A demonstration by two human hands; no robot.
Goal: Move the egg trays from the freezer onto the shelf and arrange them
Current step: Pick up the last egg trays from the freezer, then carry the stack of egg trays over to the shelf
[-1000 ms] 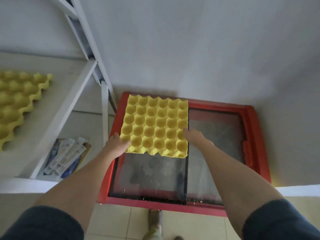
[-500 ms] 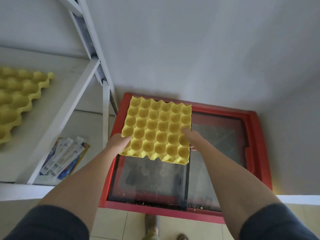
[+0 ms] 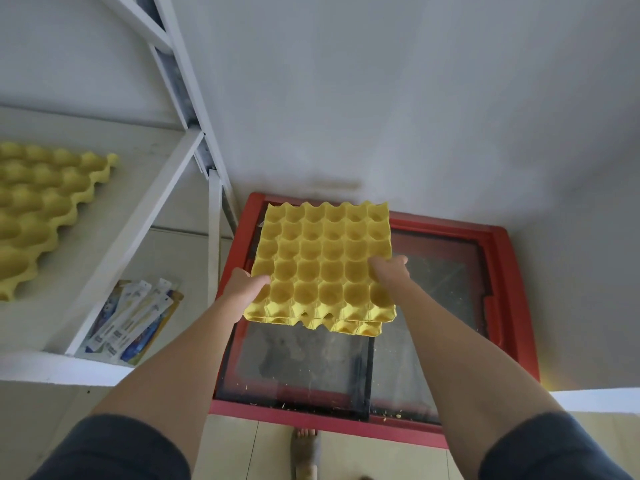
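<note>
A yellow egg tray stack (image 3: 322,265), at least two trays nested, hangs in the air above the red chest freezer (image 3: 505,306). My left hand (image 3: 244,284) grips its left edge and my right hand (image 3: 389,273) grips its right edge, thumbs on top. The stack tilts slightly toward me. Another yellow egg tray (image 3: 38,209) lies on the white shelf (image 3: 121,181) at the left, partly cut off by the frame edge.
The freezer has dirty glass sliding lids (image 3: 304,358), shut. White metal shelf posts (image 3: 214,237) stand between shelf and freezer. Several packets (image 3: 135,320) lie on a lower level. A grey wall is behind. A foot (image 3: 306,452) shows on the tiled floor.
Both hands took hold of the tray stack and lifted it off the freezer lid, raising it toward me. The view has tilted up a little.
</note>
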